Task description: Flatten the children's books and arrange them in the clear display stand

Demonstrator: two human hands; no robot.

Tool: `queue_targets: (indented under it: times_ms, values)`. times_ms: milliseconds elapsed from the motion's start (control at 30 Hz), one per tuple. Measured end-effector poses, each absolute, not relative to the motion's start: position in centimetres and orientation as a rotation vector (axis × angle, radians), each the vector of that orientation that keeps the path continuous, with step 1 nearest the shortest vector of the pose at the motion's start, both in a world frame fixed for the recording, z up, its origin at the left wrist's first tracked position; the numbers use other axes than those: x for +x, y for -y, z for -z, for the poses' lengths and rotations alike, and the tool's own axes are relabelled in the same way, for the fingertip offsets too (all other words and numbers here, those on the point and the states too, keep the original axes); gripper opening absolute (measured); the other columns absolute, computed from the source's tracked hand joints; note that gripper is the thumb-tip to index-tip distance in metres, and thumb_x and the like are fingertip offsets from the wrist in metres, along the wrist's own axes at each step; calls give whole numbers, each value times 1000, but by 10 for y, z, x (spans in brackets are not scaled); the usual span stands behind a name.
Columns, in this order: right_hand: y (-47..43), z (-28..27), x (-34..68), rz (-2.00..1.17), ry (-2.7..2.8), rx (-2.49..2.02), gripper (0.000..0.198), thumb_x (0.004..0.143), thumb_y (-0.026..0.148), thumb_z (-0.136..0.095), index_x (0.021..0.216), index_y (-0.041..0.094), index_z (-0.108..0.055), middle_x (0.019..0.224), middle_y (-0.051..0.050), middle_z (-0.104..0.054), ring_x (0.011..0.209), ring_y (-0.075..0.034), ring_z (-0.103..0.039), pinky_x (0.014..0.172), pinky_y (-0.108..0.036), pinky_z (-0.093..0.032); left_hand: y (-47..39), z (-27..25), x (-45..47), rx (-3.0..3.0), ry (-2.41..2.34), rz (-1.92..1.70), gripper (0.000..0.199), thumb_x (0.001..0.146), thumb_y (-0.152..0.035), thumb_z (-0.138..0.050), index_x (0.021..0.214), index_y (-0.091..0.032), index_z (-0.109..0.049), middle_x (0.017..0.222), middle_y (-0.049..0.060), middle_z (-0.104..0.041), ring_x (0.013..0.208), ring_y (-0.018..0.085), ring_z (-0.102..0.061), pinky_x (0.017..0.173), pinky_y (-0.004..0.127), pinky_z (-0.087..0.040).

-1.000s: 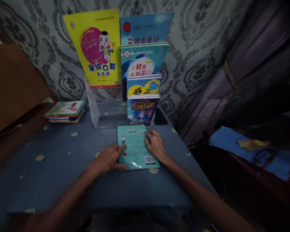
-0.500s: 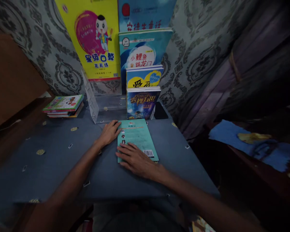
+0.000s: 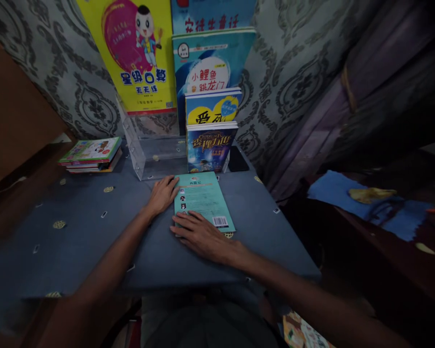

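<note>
A teal book lies flat on the table, back cover up, with a barcode at its lower right. My left hand rests on the table at the book's upper left edge, its fingertips touching the cover. Across the lower left part of the same book lies my right hand, palm down with fingers stretched out. It hides the book's lower left corner. Neither hand is closed around anything.
Behind the book, a clear acrylic rack holds upright books, among them a yellow workbook and a dark blue book. A stack of books lies at left. A dark phone-like slab sits right of the rack.
The whole view has shifted slightly, so the scene sits a little higher and further left. My right hand lies slightly nearer the book's bottom edge. My left hand stays at the left edge.
</note>
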State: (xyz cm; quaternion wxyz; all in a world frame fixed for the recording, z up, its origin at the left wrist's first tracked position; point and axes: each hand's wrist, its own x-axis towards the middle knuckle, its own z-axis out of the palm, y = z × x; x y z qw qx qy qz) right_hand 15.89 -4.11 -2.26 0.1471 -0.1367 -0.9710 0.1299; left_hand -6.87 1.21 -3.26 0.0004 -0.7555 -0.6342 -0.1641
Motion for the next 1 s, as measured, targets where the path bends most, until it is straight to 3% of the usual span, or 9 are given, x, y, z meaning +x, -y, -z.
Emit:
queue_targets:
  times_ms: [200,433,600,800,933,1000]
  values:
    - [31,29,197,-363,2672,-764,51,101,39,-52,149,21,-48,156,-17,-46,148,-30,-37,122,-58,-29,-9,33,-68,-2363,2052,573,45,103,-35,-40,142,-17,-54,147,17,-52,134,31,-51,111,49,-39]
    - [15,48,223,-465,2474,-1072,56,104,42,-39,154,18,-41,164,-16,-32,152,-30,-28,122,-55,-31,-9,38,-65,-2359,2109,759,45,101,-32,-41,141,-14,-55,145,17,-57,142,31,-44,117,51,-33]
    - [16,54,218,-493,2444,-1046,58,104,45,-36,152,13,-43,161,-19,-37,153,-31,-27,124,-56,-28,-8,39,-60,-2391,2170,1006,46,100,-32,-41,140,-12,-54,145,17,-58,143,31,-45,119,51,-34]
    - [16,53,217,-498,2449,-1044,61,105,47,-32,150,9,-44,161,-21,-37,153,-31,-26,125,-54,-25,-11,36,-53,-2287,2366,1674,48,96,-31,-47,141,-15,-51,141,13,-61,129,26,-59,112,44,-45]
    - [17,53,217,-487,2428,-1030,57,104,44,-36,152,13,-43,160,-19,-38,153,-31,-26,124,-57,-27,-8,31,-47,-1954,2556,2264,54,92,-25,-53,145,-20,-44,148,13,-54,125,24,-62,98,40,-56]
    - [17,53,217,-483,2426,-1025,57,104,43,-36,152,12,-43,161,-19,-38,153,-30,-27,124,-56,-27,-2,28,-46,-1730,2685,2475,58,88,-22,-58,144,-20,-42,140,14,-60,116,23,-67,91,38,-60]
